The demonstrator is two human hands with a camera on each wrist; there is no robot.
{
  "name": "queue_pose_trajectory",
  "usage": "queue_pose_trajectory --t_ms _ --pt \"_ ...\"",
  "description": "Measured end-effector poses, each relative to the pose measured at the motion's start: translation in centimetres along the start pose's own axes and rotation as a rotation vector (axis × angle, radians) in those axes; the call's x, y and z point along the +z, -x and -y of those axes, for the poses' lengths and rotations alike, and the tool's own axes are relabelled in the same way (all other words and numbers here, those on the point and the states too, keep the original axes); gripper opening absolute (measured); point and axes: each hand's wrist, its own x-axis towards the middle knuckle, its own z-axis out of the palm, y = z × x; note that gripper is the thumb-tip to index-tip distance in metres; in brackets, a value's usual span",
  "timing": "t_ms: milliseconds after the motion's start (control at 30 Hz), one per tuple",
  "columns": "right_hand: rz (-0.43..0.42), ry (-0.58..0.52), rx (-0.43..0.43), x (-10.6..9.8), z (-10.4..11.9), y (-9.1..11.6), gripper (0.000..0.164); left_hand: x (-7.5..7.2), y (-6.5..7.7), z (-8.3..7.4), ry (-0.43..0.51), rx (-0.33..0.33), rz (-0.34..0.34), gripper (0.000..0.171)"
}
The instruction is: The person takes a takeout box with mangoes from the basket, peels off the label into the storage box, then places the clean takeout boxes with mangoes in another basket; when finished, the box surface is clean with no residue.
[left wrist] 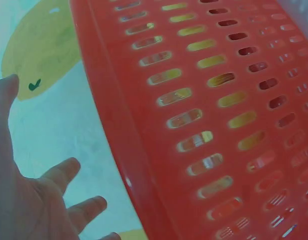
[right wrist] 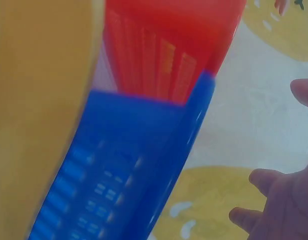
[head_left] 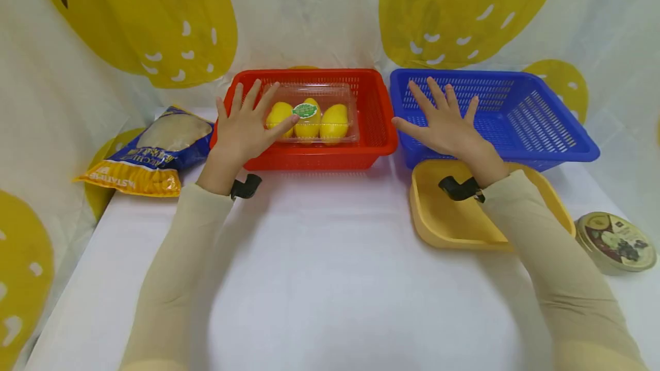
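Observation:
With fingers spread, my left hand (head_left: 246, 130) overlaps the left end of the red basket (head_left: 309, 160) in the head view. Inside that basket lies a clear plastic box (head_left: 340, 95) of yellow fruits (head_left: 334, 122) with a green label. My right hand (head_left: 447, 125), fingers also spread, overlaps the front of the blue basket (head_left: 531, 130), which has no contents showing. Below its wrist is a yellow tub (head_left: 428, 210). Both wrist views show the fingers apart from the basket walls, such as the red basket's slotted side (left wrist: 128, 120) and the blue rim (right wrist: 186, 145).
A blue and orange bag (head_left: 154, 150) lies at the left, beside the red basket. At the right edge sits a round tin (head_left: 616, 242) with a printed lid. Behind everything hangs a white cloth with a yellow fruit print (head_left: 304, 16). A white cloth (head_left: 361, 279) covers the table.

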Motion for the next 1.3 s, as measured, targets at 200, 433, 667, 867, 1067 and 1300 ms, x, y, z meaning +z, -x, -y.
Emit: queue_pose_trajectory --t_ms 200,433,667,867,1067,1300 --pt "-0.02 -0.001 -0.073 0.9 2.5 -0.4 0.088 0.8 1.0 0.7 0.033 -0.011 -0.075 0.083" --pt "-0.003 -0.004 -0.147 1.7 4.9 -1.5 0.086 1.7 1.5 1.8 0.07 -0.005 -0.147 0.08" --pt "0.036 -0.127 -0.22 3.1 6.3 -2.6 0.084 3.0 2.1 3.0 0.189 0.043 -0.202 0.076" --pt "0.093 -0.24 -0.214 4.1 7.3 -3.5 0.082 3.5 2.3 3.8 0.234 0.08 -0.262 0.073" --pt "0.12 -0.355 -0.209 4.7 7.6 -5.0 0.074 3.9 2.6 4.5 0.224 0.082 -0.29 0.068" --pt "0.139 -0.398 -0.192 5.6 7.8 -6.3 0.067 4.4 3.1 5.6 0.189 0.028 -0.265 0.066"
